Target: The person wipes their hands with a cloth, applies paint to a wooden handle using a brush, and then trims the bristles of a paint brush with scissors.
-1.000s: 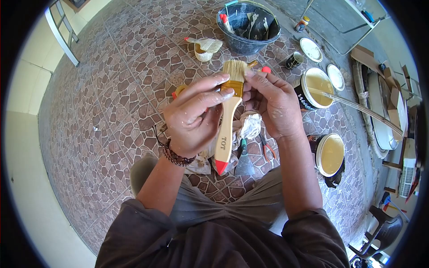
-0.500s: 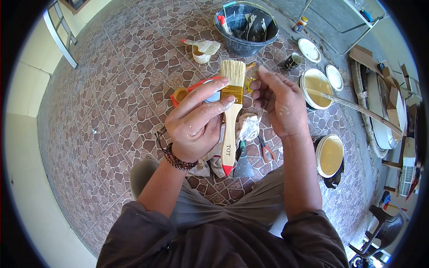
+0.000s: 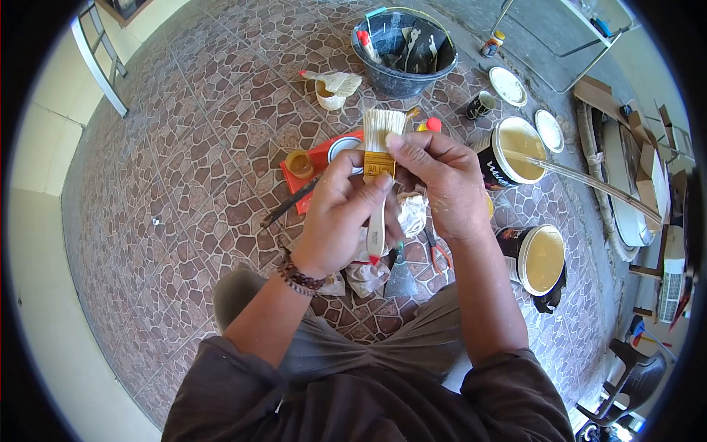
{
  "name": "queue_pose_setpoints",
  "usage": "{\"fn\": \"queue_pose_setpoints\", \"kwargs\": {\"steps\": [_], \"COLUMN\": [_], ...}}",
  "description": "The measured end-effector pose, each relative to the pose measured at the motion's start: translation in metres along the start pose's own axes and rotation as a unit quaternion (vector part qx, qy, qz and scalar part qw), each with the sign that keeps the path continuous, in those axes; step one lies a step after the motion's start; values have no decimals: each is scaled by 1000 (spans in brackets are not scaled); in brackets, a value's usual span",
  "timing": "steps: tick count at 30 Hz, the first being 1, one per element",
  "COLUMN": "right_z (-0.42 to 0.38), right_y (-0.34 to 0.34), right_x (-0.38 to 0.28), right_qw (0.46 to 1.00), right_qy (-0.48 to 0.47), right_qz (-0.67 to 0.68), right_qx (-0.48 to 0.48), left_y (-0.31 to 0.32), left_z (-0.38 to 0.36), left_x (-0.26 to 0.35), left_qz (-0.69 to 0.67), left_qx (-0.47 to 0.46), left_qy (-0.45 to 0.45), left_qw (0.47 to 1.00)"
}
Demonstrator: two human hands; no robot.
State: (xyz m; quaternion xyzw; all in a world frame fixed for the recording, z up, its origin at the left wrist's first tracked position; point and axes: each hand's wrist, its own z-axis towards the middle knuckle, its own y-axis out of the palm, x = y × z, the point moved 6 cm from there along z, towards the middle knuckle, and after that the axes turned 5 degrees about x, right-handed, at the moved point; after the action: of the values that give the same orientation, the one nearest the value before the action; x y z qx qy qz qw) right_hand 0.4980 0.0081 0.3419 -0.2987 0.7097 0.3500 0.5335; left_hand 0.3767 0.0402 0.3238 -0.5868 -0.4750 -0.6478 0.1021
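A flat paintbrush with pale bristles, a gold ferrule and a red-tipped light handle is held upright in front of me. My left hand is closed around its ferrule and upper handle, thumb across the front. With thumb and fingers my right hand pinches the bristles at their right side, just above the ferrule. Behind the hands lies a red tray with a small tub of brownish paste. Below them are a white rag, a putty knife and red-handled pliers, partly covered.
Two tubs of cream paint, one upper and one lower, stand on the right, a stick across the upper. A black bucket with tools is ahead, beside a cup under a brush. A ladder leans at left.
The left hand has turned so its thumb now lies across the ferrule. My right hand has moved in from beside the brush and now grips its bristles. The handle tilts further away.
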Motion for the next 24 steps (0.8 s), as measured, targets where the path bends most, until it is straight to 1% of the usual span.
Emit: {"fn": "queue_pose_setpoints", "kwargs": {"steps": [1, 3, 4, 6, 7, 8, 10, 11, 13, 14, 16, 17, 18, 20, 21, 23, 24], "right_z": [3, 13, 17, 23, 24, 23, 18, 16, 12, 13, 15, 21, 27, 32, 30, 17, 11], "right_y": [-2, -17, -22, -37, -41, -40, -33, -30, -17, -17, -16, -26, -38, -50, -47, -19, -15], "right_x": [2, 0, -1, -5, -6, -9, -8, -7, -1, 1, 1, -3, -5, -5, -6, 7, 23], "right_qw": [1000, 998, 998, 994, 992, 992, 997, 997, 995, 995, 995, 994, 991, 991, 991, 993, 995], "right_qy": [1, -41, -41, -47, -50, -49, 23, 23, 51, 51, -44, -67, -70, -40, -41, 65, 93], "right_qz": [0, -40, -41, -13, -18, -19, -33, -33, -85, -85, -91, -69, -43, 15, 15, 95, 32], "right_qx": [1, 39, 41, 100, 113, 113, 72, 71, 10, 10, 1, 51, 104, 125, 124, -16, -26], "left_y": [0, -3, -3, -4, -5, -6, -6, -6, -5, -5, -4, 0, 4, 5, 4, 2, 2], "left_z": [-1, -3, -3, -3, -2, -2, -1, -1, -1, -2, -3, -4, -5, -7, -6, -4, -3], "left_x": [0, 0, -1, -3, -3, -2, -1, 0, 0, 0, -3, -7, -12, -16, -16, -13, -12], "left_qz": [0, 39, 38, 35, 34, 42, 50, 43, 35, 47, 59, 54, 48, 56, 56, 56, 54], "left_qx": [0, 30, 28, 33, 34, 36, 38, 43, 49, 52, 54, 40, 25, 16, 29, 41, 38], "left_qy": [-1, -17, -18, -24, -24, -18, -11, -11, -10, -13, -20, -33, -46, -31, -27, -20, -14], "left_qw": [1000, 999, 999, 999, 999, 998, 998, 998, 998, 997, 997, 997, 997, 998, 998, 997, 998]}}
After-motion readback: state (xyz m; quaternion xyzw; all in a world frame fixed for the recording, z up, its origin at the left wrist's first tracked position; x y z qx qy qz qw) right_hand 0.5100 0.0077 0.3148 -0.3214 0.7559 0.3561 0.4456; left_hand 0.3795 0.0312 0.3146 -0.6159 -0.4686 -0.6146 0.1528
